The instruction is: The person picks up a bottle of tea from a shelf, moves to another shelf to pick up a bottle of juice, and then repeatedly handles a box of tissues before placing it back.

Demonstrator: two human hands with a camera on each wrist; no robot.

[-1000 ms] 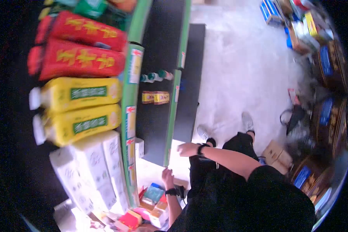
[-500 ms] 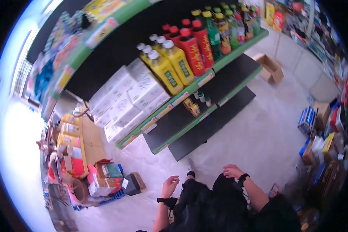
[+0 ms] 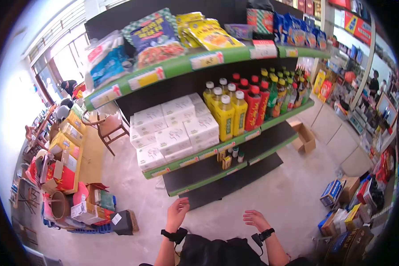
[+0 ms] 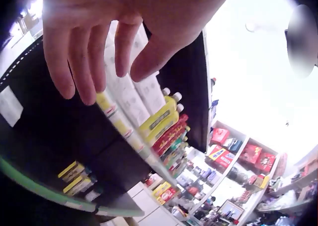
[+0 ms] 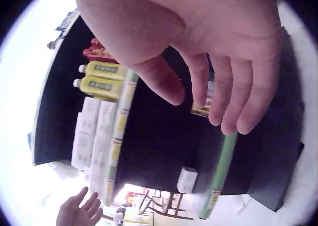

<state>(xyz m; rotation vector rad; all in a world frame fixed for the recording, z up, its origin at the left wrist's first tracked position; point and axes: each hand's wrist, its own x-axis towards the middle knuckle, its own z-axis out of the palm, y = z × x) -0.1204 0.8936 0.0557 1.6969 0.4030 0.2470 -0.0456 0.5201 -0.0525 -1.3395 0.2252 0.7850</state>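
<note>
My left hand [image 3: 177,213] is held out in front of the low shelves, fingers loosely bent and holding nothing. My right hand [image 3: 255,220] hangs to its right over the floor, also holding nothing, its fingers relaxed in the right wrist view. Ahead of both stands a shelf unit with green edges. White boxes [image 3: 173,137] are stacked at the left of its middle shelf. Yellow drink bottles [image 3: 226,119] stand beside them, followed by red bottles [image 3: 253,108] and green ones. Small yellow boxes [image 3: 226,162] and little bottles [image 3: 240,156] sit on the shelf below.
Bagged snacks [image 3: 157,40] line the top shelf. At the left, a wooden chair [image 3: 108,128], cartons [image 3: 68,133] and a black box [image 3: 123,222] stand on the floor. An open carton [image 3: 304,138] lies beyond the unit; more boxes [image 3: 331,193] are piled at the right.
The head view has swung up and round to face the shelves, now showing the top shelf. Both hands now hang apart, the left one raised toward the lowest shelf.
</note>
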